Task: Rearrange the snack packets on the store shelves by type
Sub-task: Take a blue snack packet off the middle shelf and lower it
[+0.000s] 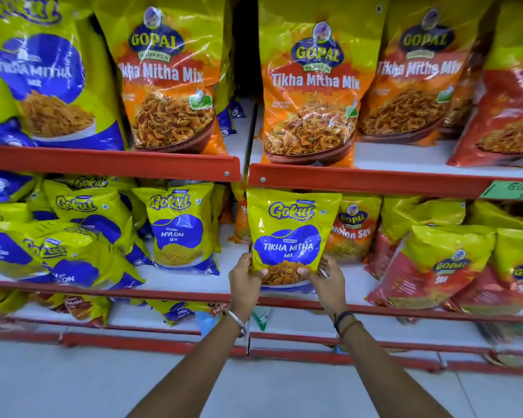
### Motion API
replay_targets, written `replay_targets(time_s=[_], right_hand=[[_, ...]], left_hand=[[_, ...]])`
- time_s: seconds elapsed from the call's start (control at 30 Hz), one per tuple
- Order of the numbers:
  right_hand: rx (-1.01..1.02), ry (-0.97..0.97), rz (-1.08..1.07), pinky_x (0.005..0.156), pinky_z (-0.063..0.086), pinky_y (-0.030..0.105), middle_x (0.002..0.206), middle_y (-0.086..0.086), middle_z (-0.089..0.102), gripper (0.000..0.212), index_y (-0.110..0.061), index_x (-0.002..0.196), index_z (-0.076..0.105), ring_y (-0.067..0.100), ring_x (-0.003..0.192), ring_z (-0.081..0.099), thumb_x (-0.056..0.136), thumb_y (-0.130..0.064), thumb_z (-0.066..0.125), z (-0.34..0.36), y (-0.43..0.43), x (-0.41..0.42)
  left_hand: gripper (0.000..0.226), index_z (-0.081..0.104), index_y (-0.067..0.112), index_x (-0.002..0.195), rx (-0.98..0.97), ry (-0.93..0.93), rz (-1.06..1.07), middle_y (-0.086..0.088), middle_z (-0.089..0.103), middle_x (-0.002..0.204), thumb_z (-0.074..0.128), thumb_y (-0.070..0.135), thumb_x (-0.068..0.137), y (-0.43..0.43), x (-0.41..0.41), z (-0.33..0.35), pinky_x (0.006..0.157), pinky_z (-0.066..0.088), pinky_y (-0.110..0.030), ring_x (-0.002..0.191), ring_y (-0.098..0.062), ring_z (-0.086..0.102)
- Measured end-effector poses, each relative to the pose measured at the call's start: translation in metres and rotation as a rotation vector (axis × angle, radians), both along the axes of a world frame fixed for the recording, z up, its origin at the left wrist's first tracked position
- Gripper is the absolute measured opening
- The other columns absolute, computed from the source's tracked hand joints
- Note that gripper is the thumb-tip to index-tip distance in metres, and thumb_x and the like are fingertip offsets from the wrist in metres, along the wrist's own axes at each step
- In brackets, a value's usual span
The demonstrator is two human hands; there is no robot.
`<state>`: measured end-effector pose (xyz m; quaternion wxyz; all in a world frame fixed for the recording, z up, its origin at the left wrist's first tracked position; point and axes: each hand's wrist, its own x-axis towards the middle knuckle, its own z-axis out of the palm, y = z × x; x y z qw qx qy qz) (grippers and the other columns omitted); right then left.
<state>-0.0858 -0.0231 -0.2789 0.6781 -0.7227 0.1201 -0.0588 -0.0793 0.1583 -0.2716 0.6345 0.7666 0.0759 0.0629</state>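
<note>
Both hands hold a yellow and blue Gokul Tikha Mitha Mix packet (290, 233) upright in front of the middle shelf. My left hand (244, 279) grips its lower left corner, and my right hand (326, 277) grips its lower right corner. To its left stands a Gokul Nylon Sev packet (180, 227) among several more yellow and blue Gokul packets (82, 212). Behind and to the right are an orange Gopal Sev packet (355, 229) and red Gopal Sev packets (435, 267).
On the top shelf stand large orange Gopal Tikha Mitha Mix bags (310, 89) and a large Gokul Tikha Mitha bag (49, 79). Red shelf rails (112, 162) front each level. A lower shelf holds small packets (175, 312). Pale floor (73, 384) lies below.
</note>
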Motion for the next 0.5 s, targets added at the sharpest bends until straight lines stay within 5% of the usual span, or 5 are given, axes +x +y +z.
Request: replay_targets(time_s=[0.17,0.33,0.5], right_hand=[[-0.075,0.043,0.014,0.092,0.046,0.036,0.113,-0.001,0.062,0.052,-0.007,0.125,0.054,0.025,0.111,0.057,0.078,-0.012,0.075,-0.02,0.006,0.026],[-0.054,0.114,-0.016,0.096,0.043,0.036,0.134,0.015,0.055,0.058,-0.007,0.134,0.046,0.026,0.12,0.051,0.083,-0.016,0.071,-0.031,0.011,0.038],[-0.173,-0.039,-0.178,0.099,0.042,0.038,0.124,0.003,0.046,0.048,-0.009,0.129,0.046,0.021,0.119,0.047,0.086,-0.018,0.067,-0.013,0.028,0.03]], left_hand=[[0.042,0.062,0.007,0.105,0.083,0.063,-0.033,-0.012,0.072,0.096,0.069,0.006,0.064,0.007,0.037,-0.028,0.082,0.055,-0.052,0.09,-0.033,0.067],[0.051,0.057,0.004,0.113,0.225,0.121,-0.128,-0.022,0.07,0.108,0.064,0.02,0.066,0.016,0.056,-0.028,0.087,0.053,-0.05,0.1,-0.039,0.065],[0.044,0.048,0.003,0.123,0.254,-0.057,-0.042,-0.01,0.056,0.123,0.063,0.006,0.081,0.022,0.04,-0.001,0.097,0.034,-0.013,0.118,-0.027,0.051]])
